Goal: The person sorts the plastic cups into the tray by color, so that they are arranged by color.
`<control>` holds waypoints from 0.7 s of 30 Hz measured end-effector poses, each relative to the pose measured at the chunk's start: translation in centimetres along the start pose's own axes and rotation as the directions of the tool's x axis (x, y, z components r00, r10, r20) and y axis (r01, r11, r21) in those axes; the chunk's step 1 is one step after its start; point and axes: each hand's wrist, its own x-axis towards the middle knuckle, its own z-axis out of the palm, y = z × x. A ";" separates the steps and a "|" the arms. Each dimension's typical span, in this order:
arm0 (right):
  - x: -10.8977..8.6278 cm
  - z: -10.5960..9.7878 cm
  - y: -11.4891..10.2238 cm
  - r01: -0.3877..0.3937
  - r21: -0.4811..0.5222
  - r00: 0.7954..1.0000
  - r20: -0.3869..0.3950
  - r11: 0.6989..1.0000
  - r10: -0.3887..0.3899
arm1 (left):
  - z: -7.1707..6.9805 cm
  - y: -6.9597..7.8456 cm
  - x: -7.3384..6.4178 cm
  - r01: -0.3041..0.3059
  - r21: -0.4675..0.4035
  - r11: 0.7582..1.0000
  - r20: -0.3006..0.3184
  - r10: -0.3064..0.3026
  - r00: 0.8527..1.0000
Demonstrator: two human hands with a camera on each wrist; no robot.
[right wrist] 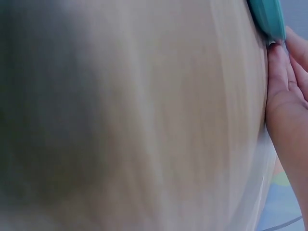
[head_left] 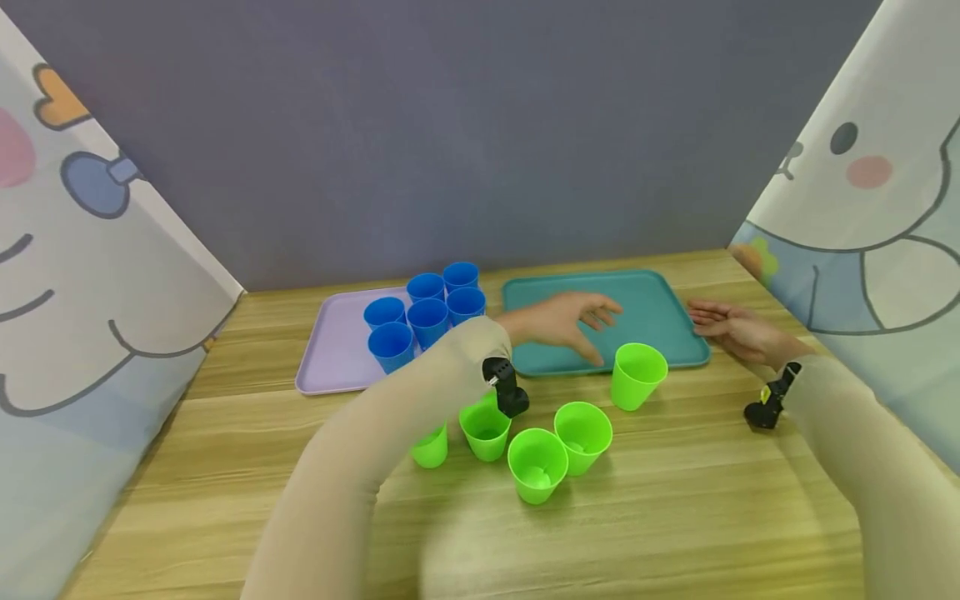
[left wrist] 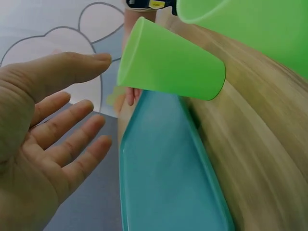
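My left hand [head_left: 558,321] hovers over the near left part of the teal tray [head_left: 637,308], its fingers spread and relaxed with nothing in them. Just right of it, a green cup [head_left: 636,383] stands upright on the table at the tray's front edge; the left wrist view shows this cup [left wrist: 173,62] beyond the thumb tip. My right hand [head_left: 738,331] lies at the tray's right end, palm turned inward and fingers extended. In the right wrist view its fingertips [right wrist: 276,53] are right at the tray's corner [right wrist: 269,19].
Several blue cups [head_left: 427,321] stand grouped on a lilac tray [head_left: 330,342] at the left. More green cups [head_left: 537,467] stand on the wooden table [head_left: 675,517] in front, one partly hidden by the left sleeve [head_left: 405,408]. A grey panel [head_left: 480,142] rises behind.
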 end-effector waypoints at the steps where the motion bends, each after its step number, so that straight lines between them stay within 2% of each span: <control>1: 0.0 0.0 0.0 -0.002 0.004 1.000 0.005 1.000 0.002 | 0.2 0.0 0.2 -0.001 0.000 1.000 0.013 0.001 1.000; 4: 0.0 0.1 -0.1 -0.009 0.011 1.000 0.015 1.000 0.009 | 0.8 0.2 0.9 0.008 0.007 1.000 0.039 -0.008 0.999; 9: 0.0 0.0 -0.2 -0.027 -0.020 1.000 -0.014 0.999 0.027 | 1.5 0.3 2.0 0.006 0.022 1.000 0.026 -0.007 1.000; 16: 0.3 0.0 -0.2 -0.023 0.068 1.000 0.004 0.997 0.023 | 2.0 0.2 3.1 -0.007 0.023 1.000 0.030 0.007 1.000; 21: 0.2 -0.2 -0.1 -0.013 0.096 1.000 0.020 0.995 0.011 | 2.5 0.1 3.7 -0.001 0.059 0.998 0.053 -0.002 0.999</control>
